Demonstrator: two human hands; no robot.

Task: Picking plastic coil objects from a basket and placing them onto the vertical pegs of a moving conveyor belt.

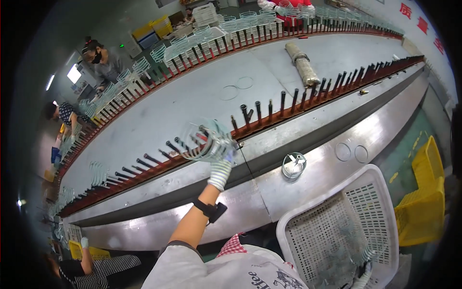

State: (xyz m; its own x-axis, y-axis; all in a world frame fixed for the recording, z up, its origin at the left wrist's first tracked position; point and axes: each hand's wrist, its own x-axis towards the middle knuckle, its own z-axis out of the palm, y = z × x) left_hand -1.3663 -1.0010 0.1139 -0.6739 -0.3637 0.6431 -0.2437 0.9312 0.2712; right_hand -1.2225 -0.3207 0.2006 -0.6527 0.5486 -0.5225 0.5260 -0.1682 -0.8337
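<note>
My left hand (222, 166), in a striped white glove, is stretched over the near row of pegs. It is closed on a bundle of clear rings (204, 142), which is smeared by motion around several dark-tipped pegs (175, 147). Low on the right, my right hand (368, 254), also gloved, is inside the white plastic basket (284, 226). Its fingers are partly hidden and appear curled at a cluster of clear rings (353, 231). A small round clear piece with white parts inside (294, 167) stands on the metal ledge between my hands.
Two loose rings (342, 151) lie on the ledge (317, 159). A rolled, wrapped bundle (302, 65) rests on the grey table (192, 101). Far pegs carry more rings (159, 53). Yellow crates (423, 192) stand at right. Several people work around the table, one in grey (110, 65).
</note>
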